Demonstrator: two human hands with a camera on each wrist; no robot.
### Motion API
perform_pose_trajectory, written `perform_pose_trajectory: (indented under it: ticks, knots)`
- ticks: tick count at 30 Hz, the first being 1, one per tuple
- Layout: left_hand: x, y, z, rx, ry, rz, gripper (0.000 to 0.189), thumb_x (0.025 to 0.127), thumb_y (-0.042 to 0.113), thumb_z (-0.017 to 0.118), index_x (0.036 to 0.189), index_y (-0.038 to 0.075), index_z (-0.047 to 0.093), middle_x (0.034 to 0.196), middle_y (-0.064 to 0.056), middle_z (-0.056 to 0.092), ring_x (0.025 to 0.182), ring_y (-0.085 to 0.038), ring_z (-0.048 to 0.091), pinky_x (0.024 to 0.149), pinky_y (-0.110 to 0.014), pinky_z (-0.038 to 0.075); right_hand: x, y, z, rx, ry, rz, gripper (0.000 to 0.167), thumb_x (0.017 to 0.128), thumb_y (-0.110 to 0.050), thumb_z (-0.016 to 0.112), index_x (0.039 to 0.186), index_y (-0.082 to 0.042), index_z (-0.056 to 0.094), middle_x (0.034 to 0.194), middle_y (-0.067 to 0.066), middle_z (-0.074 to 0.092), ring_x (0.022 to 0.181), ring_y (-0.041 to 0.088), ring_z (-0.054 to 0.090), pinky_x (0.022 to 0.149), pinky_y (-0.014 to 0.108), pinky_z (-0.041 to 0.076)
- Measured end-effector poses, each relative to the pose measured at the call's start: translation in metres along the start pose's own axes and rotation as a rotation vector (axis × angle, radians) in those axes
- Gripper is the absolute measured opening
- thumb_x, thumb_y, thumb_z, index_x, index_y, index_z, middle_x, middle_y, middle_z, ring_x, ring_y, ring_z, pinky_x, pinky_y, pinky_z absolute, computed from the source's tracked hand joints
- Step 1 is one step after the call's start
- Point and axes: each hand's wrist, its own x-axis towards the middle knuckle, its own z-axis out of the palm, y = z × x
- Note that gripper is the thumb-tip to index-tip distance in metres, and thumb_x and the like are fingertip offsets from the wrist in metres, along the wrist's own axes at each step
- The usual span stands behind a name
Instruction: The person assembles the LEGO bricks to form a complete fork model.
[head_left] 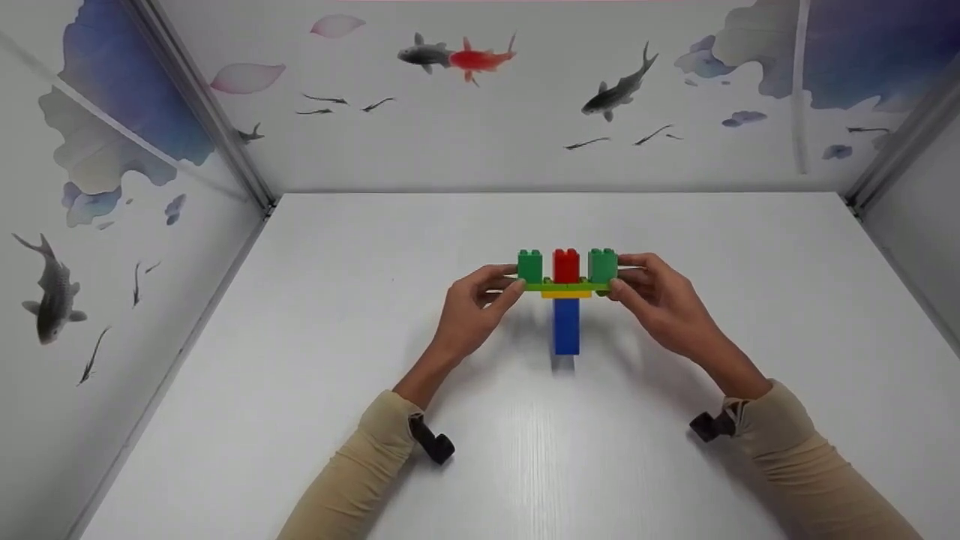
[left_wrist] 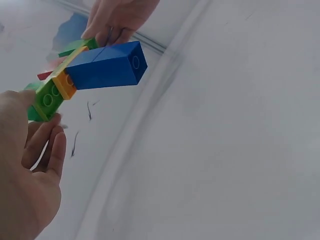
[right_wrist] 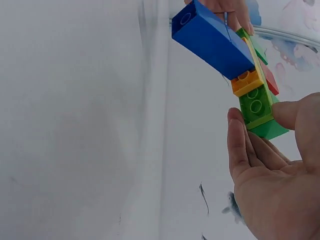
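Observation:
Both hands hold up one toy-brick assembly between them, over the white table. Its blue brick column (head_left: pixel 566 327) hangs below a short yellow brick (head_left: pixel 555 295), under a long light-green plate (head_left: pixel 559 287). On the plate stand a left green brick (head_left: pixel 529 267), a red brick (head_left: pixel 566 266) and a right green brick (head_left: pixel 602 266), with gaps between them. The left hand (head_left: pixel 474 307) pinches the left end between thumb and fingers. At the opposite end, the right hand (head_left: pixel 664 304) pinches the plate and green brick. The left wrist view shows the blue column's (left_wrist: pixel 107 65) hollow underside.
A white table (head_left: pixel 300 360) spreads under the arms, with the assembly's shadow below it. White panels (head_left: pixel 525 135) with painted fish and petals stand at the back and left. Black straps with small cameras sit at the left wrist (head_left: pixel 433 441) and right wrist (head_left: pixel 711 426).

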Motion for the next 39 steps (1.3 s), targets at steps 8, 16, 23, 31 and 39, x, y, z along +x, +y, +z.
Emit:
perform_pose_trajectory:
  ticks: [8,16,23,31,39]
  knots:
    - [0.005,-0.003,0.002,0.063,0.047,0.009,0.045,0.106,0.042,0.070,0.147,0.023,0.067,0.115,-0.001,0.081,0.106,-0.012,0.076,0.102,-0.032,0.062,0.007,0.005,0.006,0.018,0.009,0.067,0.050,0.109,-0.035,0.067,0.146,-0.003,0.057,0.134,0.014,0.076,0.117,0.038,0.077,0.094,0.015,0.059]
    - [0.011,-0.012,0.004,0.093,0.026,-0.004,0.048,0.109,0.040,0.067,0.155,0.028,0.061,0.108,-0.009,0.081,0.102,-0.024,0.077,0.100,-0.032,0.063,0.015,0.012,0.012,-0.035,-0.003,0.125,0.060,0.110,-0.038,0.065,0.156,-0.004,0.051,0.135,0.018,0.076,0.117,0.034,0.079,0.096,0.022,0.061]
    - [0.017,-0.019,0.000,0.160,-0.049,-0.083,0.049,0.110,0.042,0.064,0.156,0.027,0.058,0.109,-0.009,0.082,0.101,-0.021,0.077,0.099,-0.032,0.063,0.020,0.016,0.014,-0.101,-0.017,0.126,0.058,0.111,-0.030,0.065,0.163,-0.013,0.047,0.132,0.019,0.077,0.112,0.033,0.080,0.096,0.028,0.064]
    - [0.018,-0.023,-0.002,0.222,-0.080,-0.176,0.051,0.108,0.045,0.067,0.154,0.025,0.061,0.128,-0.002,0.079,0.116,-0.015,0.074,0.107,-0.036,0.060,0.025,0.017,0.017,-0.141,-0.062,0.215,0.058,0.112,-0.033,0.062,0.161,-0.006,0.048,0.137,0.022,0.074,0.117,0.033,0.078,0.106,0.053,0.060]
    - [0.021,-0.024,0.003,0.224,-0.072,-0.238,0.050,0.110,0.039,0.065,0.154,0.016,0.061,0.145,-0.004,0.068,0.126,-0.019,0.069,0.113,-0.032,0.056,0.033,0.018,0.018,-0.165,-0.115,0.348,0.067,0.109,-0.047,0.064,0.157,-0.002,0.054,0.144,0.023,0.069,0.119,0.033,0.078,0.104,0.046,0.062]
